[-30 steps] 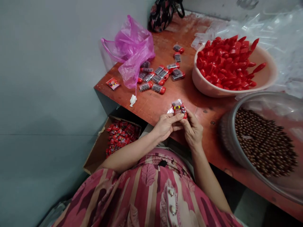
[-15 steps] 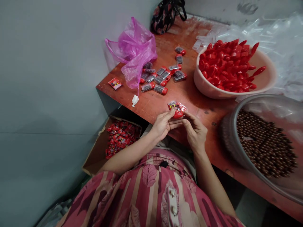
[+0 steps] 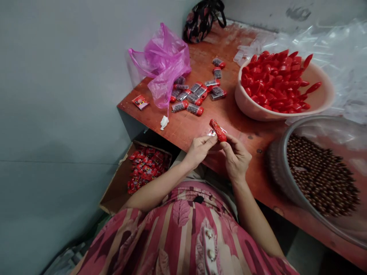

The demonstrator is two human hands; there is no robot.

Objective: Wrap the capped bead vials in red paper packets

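Observation:
A red wrapped packet (image 3: 218,131) is between my two hands above the table's near edge, tilted, with a bit of clear wrapper at its side. My left hand (image 3: 200,151) pinches its left side between thumb and fingers. On the right, my right hand (image 3: 237,156) grips the packet's lower end with thumb and fingers. Beyond them lie several small clear containers with red caps (image 3: 195,109) and dark contents. A flat red packet (image 3: 140,102) rests near the table's left corner.
Right of my hands stand a pink bowl (image 3: 238,95) of red plastic pieces and a grey tub (image 3: 282,152) of brown balls. A purple bag (image 3: 169,57), white scrap (image 3: 164,122) and dark floral bag (image 3: 200,21) lie beyond. Below left, a carton (image 3: 114,187) holds red packets.
The red packet has turned in my hands and now shows a narrow, longer side. My left fingers have shifted slightly right along it.

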